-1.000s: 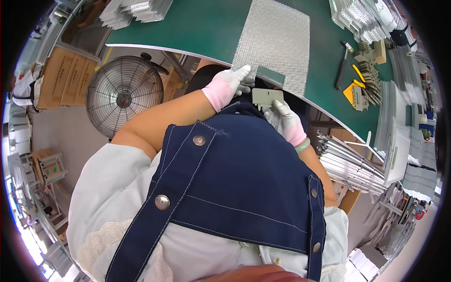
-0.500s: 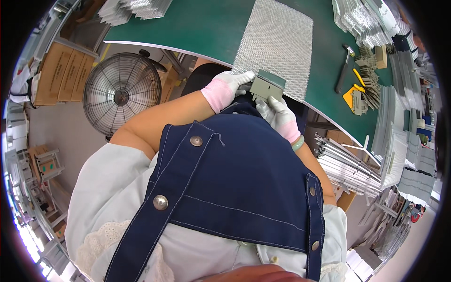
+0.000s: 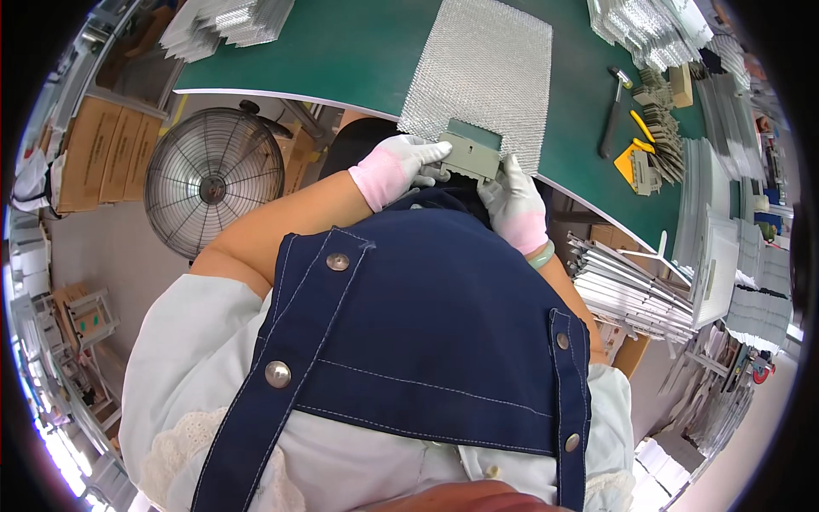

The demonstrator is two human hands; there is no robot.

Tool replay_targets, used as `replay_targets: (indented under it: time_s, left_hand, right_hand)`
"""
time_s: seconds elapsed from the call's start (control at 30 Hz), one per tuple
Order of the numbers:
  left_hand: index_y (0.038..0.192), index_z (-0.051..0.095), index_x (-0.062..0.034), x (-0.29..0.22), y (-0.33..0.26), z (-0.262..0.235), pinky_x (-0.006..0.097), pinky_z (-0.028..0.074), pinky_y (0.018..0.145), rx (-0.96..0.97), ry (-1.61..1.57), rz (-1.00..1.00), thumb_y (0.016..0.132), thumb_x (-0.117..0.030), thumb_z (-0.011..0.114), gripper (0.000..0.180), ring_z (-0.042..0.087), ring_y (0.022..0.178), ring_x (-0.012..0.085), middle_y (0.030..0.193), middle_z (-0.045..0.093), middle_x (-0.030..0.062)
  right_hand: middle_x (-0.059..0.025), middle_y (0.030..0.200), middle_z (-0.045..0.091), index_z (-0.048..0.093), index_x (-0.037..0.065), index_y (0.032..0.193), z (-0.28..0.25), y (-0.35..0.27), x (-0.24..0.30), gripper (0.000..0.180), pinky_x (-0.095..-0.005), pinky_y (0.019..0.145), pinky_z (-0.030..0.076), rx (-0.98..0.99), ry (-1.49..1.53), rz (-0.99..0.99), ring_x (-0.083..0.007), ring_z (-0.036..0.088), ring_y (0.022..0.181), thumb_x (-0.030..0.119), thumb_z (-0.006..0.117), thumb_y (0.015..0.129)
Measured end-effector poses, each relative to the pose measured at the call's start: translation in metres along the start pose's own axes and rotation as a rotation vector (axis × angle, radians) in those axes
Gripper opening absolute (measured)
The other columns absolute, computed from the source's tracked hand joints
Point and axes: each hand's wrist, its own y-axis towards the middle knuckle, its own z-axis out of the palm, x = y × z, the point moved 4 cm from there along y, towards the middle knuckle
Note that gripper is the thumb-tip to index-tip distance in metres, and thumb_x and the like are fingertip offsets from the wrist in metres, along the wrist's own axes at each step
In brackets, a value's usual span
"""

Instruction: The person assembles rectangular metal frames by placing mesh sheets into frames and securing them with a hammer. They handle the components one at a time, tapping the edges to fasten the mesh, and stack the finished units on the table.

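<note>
A flat grey-green bracket plate (image 3: 470,157), with a small slot and a notched lower edge, is held up over the table's near edge. My left hand (image 3: 397,166), in a white glove with a pink cuff, grips its left end with the thumb on top. At the right end, my gloved right hand (image 3: 515,200) pinches the lower corner between thumb and fingers. Just beyond the plate lies a silvery mesh-textured sheet (image 3: 482,64) on the green table (image 3: 341,51). Some of the fingers under the plate are hidden.
To the right on the table are a hammer (image 3: 614,111), yellow-handled pliers (image 3: 642,132) and a pile of grey-green plates (image 3: 670,149). Stacks of silver strips (image 3: 247,19) lie far left and far right. A floor fan (image 3: 213,189) stands left, near cardboard boxes (image 3: 109,162).
The plate has turned to lie more level and come slightly nearer. My right hand has shifted from its lower front edge to its right end. The whole view has moved a little.
</note>
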Motion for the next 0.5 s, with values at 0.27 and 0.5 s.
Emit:
replay_targets:
  time_s: [0.27,0.5]
  left_hand:
    - [0.118,0.057,0.0058,0.013,0.016,-0.006,0.025,0.051,0.074,0.059,-0.095,0.076,0.098,-0.032,0.067,0.044,0.066,0.091,0.0151,0.109,0.066,0.0118]
    - [0.121,0.058,0.0085,-0.008,-0.013,0.004,0.028,0.056,0.079,0.013,-0.010,0.073,0.098,-0.040,0.066,0.054,0.068,0.094,0.0176,0.110,0.067,0.0142]
  right_hand:
    - [-0.0052,0.102,0.068,0.062,0.006,0.111,-0.018,0.012,-0.003,0.023,-0.0299,0.073,0.053,0.139,0.037,-0.018,-0.0165,0.064,0.087,0.027,0.058,0.104]
    - [-0.0098,0.102,0.068,0.060,-0.004,0.122,-0.028,0.005,0.006,0.047,-0.0298,0.075,0.055,0.067,-0.208,0.034,-0.0180,0.066,0.085,0.037,0.062,0.101]
